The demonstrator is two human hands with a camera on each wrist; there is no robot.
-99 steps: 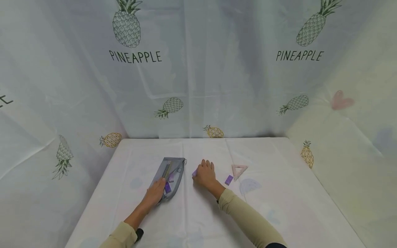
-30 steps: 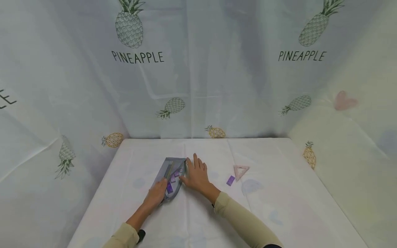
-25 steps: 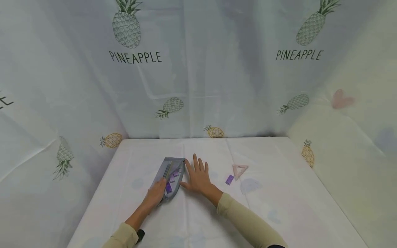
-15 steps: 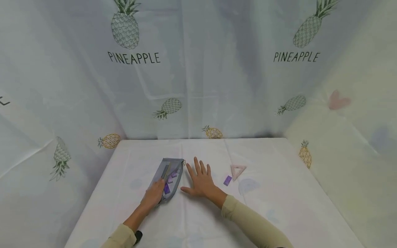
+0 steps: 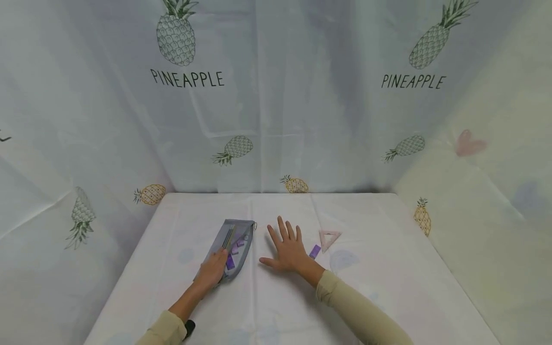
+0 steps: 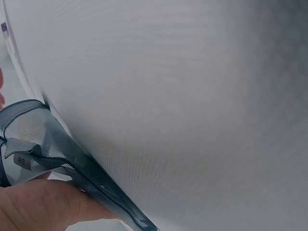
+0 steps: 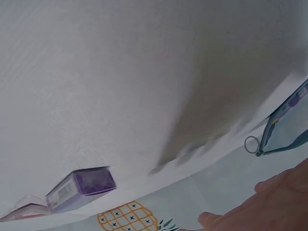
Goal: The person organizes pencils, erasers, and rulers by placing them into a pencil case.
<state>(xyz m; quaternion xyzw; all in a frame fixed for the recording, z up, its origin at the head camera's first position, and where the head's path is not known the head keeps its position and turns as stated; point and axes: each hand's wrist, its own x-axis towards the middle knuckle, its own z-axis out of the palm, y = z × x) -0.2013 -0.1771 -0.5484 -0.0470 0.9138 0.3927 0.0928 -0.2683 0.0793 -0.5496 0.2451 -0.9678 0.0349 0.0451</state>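
Left hand (image 5: pixel 212 271) holds near end of grey mesh pouch (image 5: pixel 233 242), grip pinching its edge; pouch lies on bench (image 5: pixel 388 287). Right hand (image 5: pixel 288 248) flat, fingers spread, grip released, between pouch and purple eraser (image 5: pixel 315 251). Pink set square (image 5: pixel 329 237) just beyond eraser.

Soft even light; wrist views blurred close-up.

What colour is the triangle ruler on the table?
Pale pink triangle ruler, clearest in the head view.
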